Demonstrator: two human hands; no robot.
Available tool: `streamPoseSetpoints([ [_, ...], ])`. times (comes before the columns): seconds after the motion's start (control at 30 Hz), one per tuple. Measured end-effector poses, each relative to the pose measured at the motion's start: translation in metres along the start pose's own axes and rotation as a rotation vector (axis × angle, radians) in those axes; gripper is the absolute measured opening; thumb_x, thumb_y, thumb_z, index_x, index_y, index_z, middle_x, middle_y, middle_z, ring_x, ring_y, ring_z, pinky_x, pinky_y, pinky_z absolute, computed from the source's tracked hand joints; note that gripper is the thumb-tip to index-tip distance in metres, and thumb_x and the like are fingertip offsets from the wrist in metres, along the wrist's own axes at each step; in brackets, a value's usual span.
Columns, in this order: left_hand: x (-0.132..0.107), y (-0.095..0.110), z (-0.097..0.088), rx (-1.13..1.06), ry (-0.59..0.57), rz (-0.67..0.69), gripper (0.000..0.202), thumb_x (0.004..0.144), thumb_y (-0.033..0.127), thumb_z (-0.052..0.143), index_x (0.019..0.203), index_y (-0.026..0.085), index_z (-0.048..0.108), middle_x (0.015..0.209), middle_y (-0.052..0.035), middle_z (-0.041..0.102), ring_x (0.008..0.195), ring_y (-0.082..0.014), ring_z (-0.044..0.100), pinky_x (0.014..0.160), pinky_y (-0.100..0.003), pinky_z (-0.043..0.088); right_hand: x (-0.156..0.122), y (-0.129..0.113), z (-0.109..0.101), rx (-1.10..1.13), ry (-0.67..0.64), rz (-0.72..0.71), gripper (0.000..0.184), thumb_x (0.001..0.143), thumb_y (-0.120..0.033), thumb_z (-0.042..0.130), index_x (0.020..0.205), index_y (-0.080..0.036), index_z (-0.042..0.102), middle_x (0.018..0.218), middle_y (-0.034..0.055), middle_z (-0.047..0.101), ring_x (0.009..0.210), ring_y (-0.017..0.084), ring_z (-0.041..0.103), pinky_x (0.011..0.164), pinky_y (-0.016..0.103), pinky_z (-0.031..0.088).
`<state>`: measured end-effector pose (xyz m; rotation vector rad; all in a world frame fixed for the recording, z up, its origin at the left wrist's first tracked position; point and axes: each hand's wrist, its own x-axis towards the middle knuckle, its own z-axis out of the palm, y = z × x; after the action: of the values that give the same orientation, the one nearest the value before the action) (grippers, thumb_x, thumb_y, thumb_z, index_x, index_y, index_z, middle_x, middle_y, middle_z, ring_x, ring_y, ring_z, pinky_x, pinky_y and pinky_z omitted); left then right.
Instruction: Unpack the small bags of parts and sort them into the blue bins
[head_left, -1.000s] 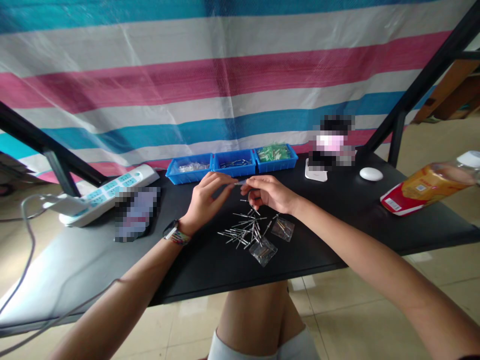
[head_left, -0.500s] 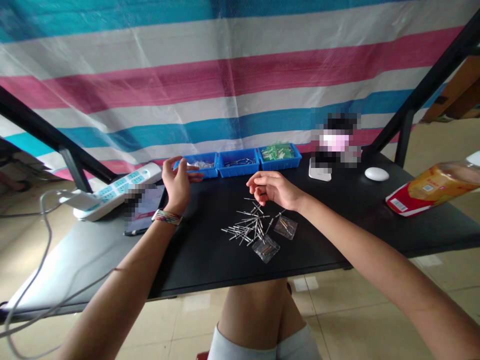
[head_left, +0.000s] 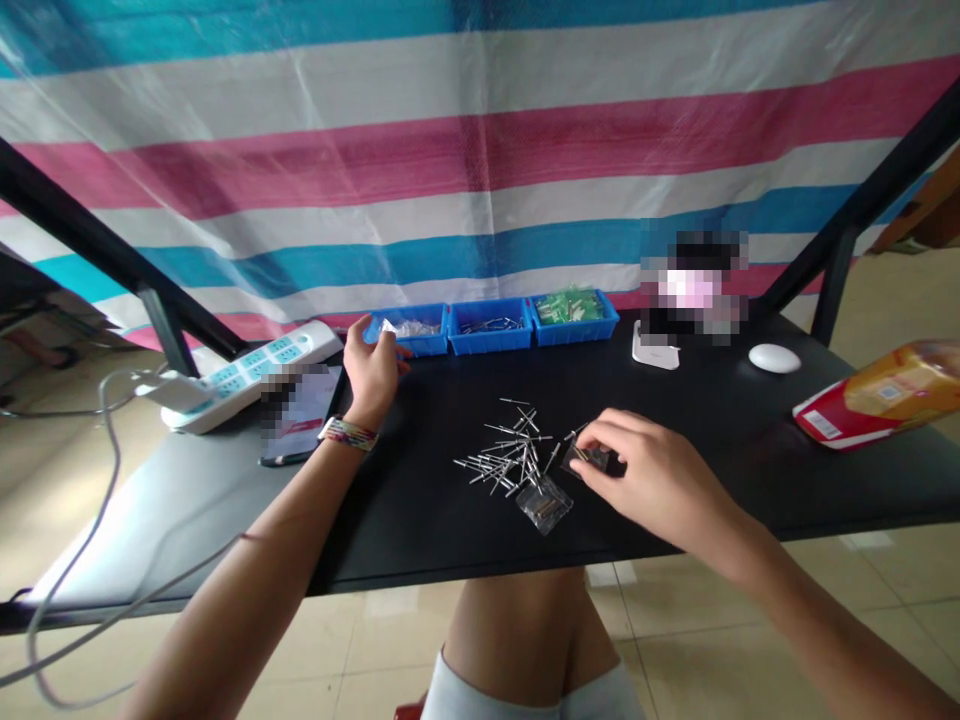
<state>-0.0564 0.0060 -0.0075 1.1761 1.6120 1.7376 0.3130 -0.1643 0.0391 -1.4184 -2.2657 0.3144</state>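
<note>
Head view — right hand (head_left: 660, 475), fingertips narrowed at a clear plastic packet (head_left: 598, 458), grip unclear, best pinches one edge; left hand (head_left: 373, 372), hold impossible to tell, curves at the left blue bin (head_left: 429, 346).

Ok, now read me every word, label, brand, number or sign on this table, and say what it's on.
No words or numbers are readable.
Red and yellow bottle: a barcode and square code; lettering too small.
Black-framed flat screen device: partly pixelated, text too blurred.
White power strip with turquoise sockets: marks too small.
Nearer clear plastic packet: no print discernible.
</note>
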Motion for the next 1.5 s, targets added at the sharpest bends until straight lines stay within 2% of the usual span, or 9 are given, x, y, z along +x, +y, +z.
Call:
streamPoseSetpoints([
  [0.2, -0.011, 0.004, 0.004, 0.054, -0.038, 0.075, 0.058, 0.083, 0.031, 0.066, 0.138, 0.017, 0.058, 0.064, 0.0033, 0.067, 0.044, -0.0147, 0.058, 0.046, -0.025, 0.044, -0.04, 0.011, 0.018, -0.125, 0.057, -0.177, 0.029, 0.097, -0.011, 0.07, 0.124, -0.019, 0.074, 0.118, 0.0113, 0.078, 0.107, 0.029, 0.073, 0.095, 0.045, 0.064],
  [0.43, -0.022, 0.011, 0.008, 0.047, -0.095, 0.214, 0.039, 0.082, 0.023, 0.065, 0.121, 0.022, 0.064, 0.061, 0.0062, 0.061, 0.047, -0.014, 0.06, 0.047, -0.023, 0.047, -0.035, 0.02, 0.007, -0.122, 0.183, -0.263, 0.024, 0.099, -0.005, 0.055, 0.097, -0.022, 0.072, 0.094, 0.0092, 0.077, 0.087, 0.027, 0.073, 0.08, 0.043, 0.058],
  [0.63, -0.043, 0.025, 0.01, 0.16, -0.182, 0.512, 0.054, 0.091, 0.026, 0.069, 0.143, 0.022, 0.056, 0.104, -0.0057, 0.073, 0.069, -0.0169, 0.069, 0.068, -0.033, 0.06, 0.043, 0.006, 0.006, 0.729, 0.1, -0.056, 0.007, 0.103, -0.025, 0.059, 0.1, -0.023, 0.065, 0.086, 0.0032, 0.07, 0.072, 0.019, 0.071, 0.069, 0.034, 0.059],
  [0.77, -0.053, 0.033, 0.009, 0.303, -0.269, 0.898, 0.066, 0.091, 0.025, 0.076, 0.153, 0.023, 0.056, 0.141, -0.0159, 0.067, 0.109, -0.0279, 0.073, 0.101, -0.049, 0.061, 0.118, -0.007, 0.036, 1.123, -0.071, -0.006, 0.014, 0.094, -0.026, 0.067, 0.106, -0.02, 0.069, 0.073, -0.0013, 0.066, 0.061, 0.015, 0.064, 0.063, 0.031, 0.059],
  [0.87, -0.058, 0.038, 0.01, 0.368, -0.401, 1.074, 0.047, 0.096, 0.023, 0.075, 0.142, 0.027, 0.068, 0.145, -0.0146, 0.067, 0.127, -0.0313, 0.068, 0.105, -0.05, 0.06, 0.154, -0.009, 0.061, 1.332, -0.111, 0.123, 0.02, 0.087, -0.026, 0.074, 0.105, -0.02, 0.071, 0.072, -0.0025, 0.065, 0.06, 0.013, 0.06, 0.059, 0.028, 0.057],
  [1.0, -0.065, 0.041, 0.014, 0.343, -0.523, 1.036, 0.019, 0.105, 0.025, 0.065, 0.12, 0.027, 0.077, 0.122, -0.0094, 0.079, 0.111, -0.0266, 0.074, 0.1, -0.047, 0.06, 0.157, -0.008, 0.071, 1.392, -0.158, 0.141, 0.033, 0.084, -0.036, 0.08, 0.111, -0.02, 0.072, 0.079, -0.0006, 0.068, 0.061, 0.012, 0.057, 0.056, 0.027, 0.051],
  [1.2, -0.076, 0.044, 0.02, 0.191, -0.555, 0.749, 0.017, 0.107, 0.034, 0.066, 0.11, 0.024, 0.079, 0.103, -0.0077, 0.083, 0.094, -0.0239, 0.079, 0.088, -0.038, 0.062, 0.133, -0.01, 0.059, 1.007, 0.068, -0.055, 0.031, 0.086, -0.048, 0.082, 0.105, -0.023, 0.077, 0.104, 0.0038, 0.07, 0.079, 0.015, 0.06, 0.065, 0.027, 0.048],
  [1.33, -0.082, 0.048, 0.021, 0.128, -0.596, 0.624, 0.035, 0.103, 0.034, 0.071, 0.137, 0.025, 0.07, 0.092, -0.0039, 0.081, 0.088, -0.0229, 0.079, 0.087, -0.037, 0.063, 0.136, -0.009, 0.063, 0.986, 0.124, -0.019, 0.034, 0.089, -0.056, 0.079, 0.084, -0.022, 0.072, 0.079, 0.0012, 0.066, 0.071, 0.016, 0.057, 0.062, 0.028, 0.045],
  [1.5, -0.081, 0.049, 0.019, 0.176, -0.584, 0.85, 0.044, 0.102, 0.022, 0.066, 0.146, 0.024, 0.063, 0.111, -0.0091, 0.077, 0.099, -0.0228, 0.076, 0.093, -0.04, 0.064, 0.141, -0.001, 0.066, 1.205, 0.097, 0.121, 0.044, 0.079, -0.063, 0.086, 0.082, -0.022, 0.071, 0.074, -0.0017, 0.063, 0.067, 0.013, 0.056, 0.059, 0.025, 0.047],
])
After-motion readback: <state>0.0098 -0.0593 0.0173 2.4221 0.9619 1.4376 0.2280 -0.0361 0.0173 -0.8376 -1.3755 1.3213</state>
